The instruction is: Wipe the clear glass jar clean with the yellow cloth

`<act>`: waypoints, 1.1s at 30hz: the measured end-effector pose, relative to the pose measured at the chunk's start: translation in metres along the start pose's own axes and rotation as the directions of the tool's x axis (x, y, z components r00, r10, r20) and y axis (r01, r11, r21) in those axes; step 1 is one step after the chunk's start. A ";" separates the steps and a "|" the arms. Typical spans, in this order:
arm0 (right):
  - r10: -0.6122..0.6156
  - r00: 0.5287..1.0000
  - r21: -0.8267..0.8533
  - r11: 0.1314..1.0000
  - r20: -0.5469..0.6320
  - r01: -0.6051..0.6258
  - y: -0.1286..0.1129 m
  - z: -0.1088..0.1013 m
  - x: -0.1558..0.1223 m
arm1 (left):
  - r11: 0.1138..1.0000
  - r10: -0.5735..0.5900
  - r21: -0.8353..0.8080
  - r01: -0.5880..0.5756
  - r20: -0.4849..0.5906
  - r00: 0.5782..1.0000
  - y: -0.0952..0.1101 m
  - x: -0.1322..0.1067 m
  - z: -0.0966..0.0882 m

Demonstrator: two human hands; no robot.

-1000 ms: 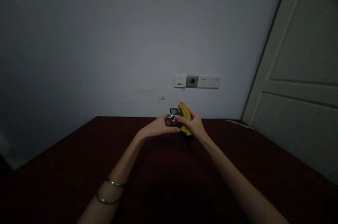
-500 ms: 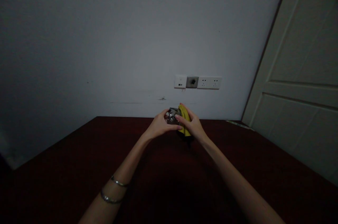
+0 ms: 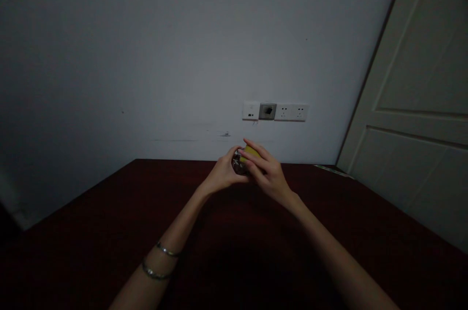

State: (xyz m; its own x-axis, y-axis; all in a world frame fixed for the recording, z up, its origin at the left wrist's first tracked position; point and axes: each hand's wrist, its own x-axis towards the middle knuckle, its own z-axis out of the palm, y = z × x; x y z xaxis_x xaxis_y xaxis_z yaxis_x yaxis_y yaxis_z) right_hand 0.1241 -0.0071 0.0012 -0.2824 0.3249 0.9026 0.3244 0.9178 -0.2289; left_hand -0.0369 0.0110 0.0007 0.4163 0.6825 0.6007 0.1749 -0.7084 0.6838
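Note:
Both my hands meet above the far middle of a dark red table [image 3: 109,212]. My right hand [image 3: 268,173] is wrapped round a yellow banana [image 3: 250,151], which shows only as a small patch above my fingers. My left hand [image 3: 221,173] pinches a crumpled piece of silver foil [image 3: 237,164] at the banana's left end. The foil sits between the two hands and is mostly hidden by my fingers. Two thin bangles circle my left wrist.
A pale wall stands behind the table with a row of white sockets and a grey switch [image 3: 275,111]. A cream panelled door [image 3: 420,105] fills the right side. A thin flat object [image 3: 332,169] lies at the table's far right edge.
My right hand has rolled over the banana, which now shows far less yellow. My left hand stays pinched on the foil. Both hands shifted slightly left.

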 end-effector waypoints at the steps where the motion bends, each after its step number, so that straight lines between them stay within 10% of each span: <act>1: -0.056 0.998 -0.025 0.998 0.036 0.057 -0.001 -0.001 0.000 | 1.000 0.008 -0.014 -0.008 0.014 1.000 0.001 0.000 0.000; 11: 0.156 0.975 0.078 0.986 -0.158 -0.145 -0.002 0.000 0.006 | 0.979 0.105 0.174 -0.104 -0.001 0.994 0.004 0.000 -0.001; 19: -0.151 0.987 -0.099 0.983 0.052 0.156 -0.006 -0.003 0.003 | 0.989 0.071 0.128 -0.071 0.006 0.997 0.004 -0.001 -0.001; 29: 0.320 0.925 0.320 0.915 -0.207 -0.245 -0.001 0.001 0.009 | 0.993 0.111 0.037 -0.111 0.002 0.994 0.000 -0.003 0.004; 33: 0.233 0.953 0.305 0.938 -0.194 -0.167 -0.008 -0.002 0.010 | 0.982 0.035 -0.185 -0.038 -0.018 0.999 0.003 -0.002 0.007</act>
State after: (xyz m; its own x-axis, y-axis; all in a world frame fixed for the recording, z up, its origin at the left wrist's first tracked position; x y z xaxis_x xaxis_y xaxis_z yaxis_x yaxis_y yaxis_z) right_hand 0.1202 -0.0119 0.0125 -0.0182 0.4788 0.8777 0.0756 0.8760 -0.4763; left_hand -0.0308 0.0062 -0.0016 0.4062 0.6604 0.6315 -0.0091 -0.6881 0.7255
